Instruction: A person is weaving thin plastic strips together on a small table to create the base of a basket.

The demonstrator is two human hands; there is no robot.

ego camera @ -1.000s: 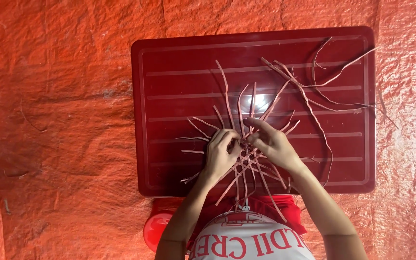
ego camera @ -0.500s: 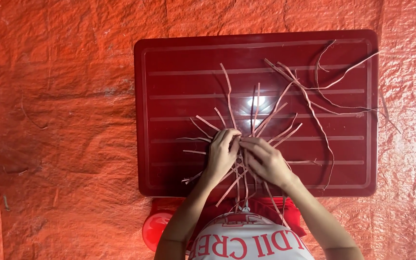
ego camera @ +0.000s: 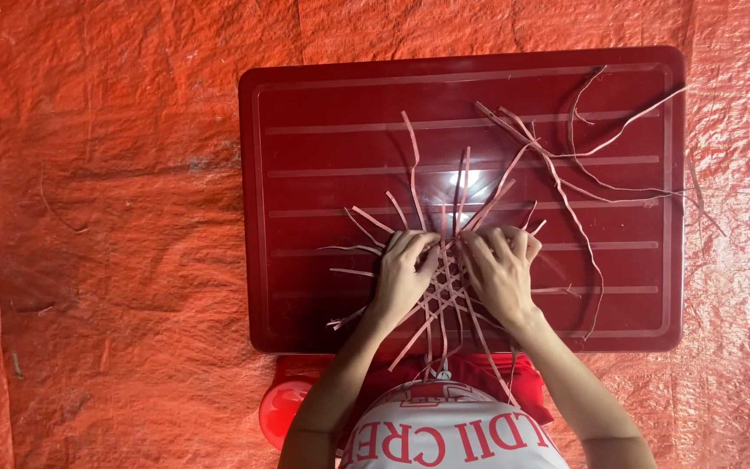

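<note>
A small open weave of thin pale strips point(ego camera: 446, 285) lies on a dark red ribbed tabletop point(ego camera: 323, 174), its loose ends fanning out in all directions. My left hand point(ego camera: 405, 274) presses flat on the weave's left side, fingers pointing away from me. Mirroring it, my right hand point(ego camera: 501, 271) presses on the right side. The woven middle shows between the two hands. Both hands lie on the strips rather than closing round any one strip.
Several long loose strips point(ego camera: 566, 165) curl over the tabletop's far right. An orange tarpaulin point(ego camera: 115, 217) covers the floor around the table. A round red object point(ego camera: 281, 410) sits below the table's near edge, by my left arm.
Both hands have settled flat on either side of the weave; earlier the right hand was pinching and pulling strips near the centre. The view has shifted slightly.
</note>
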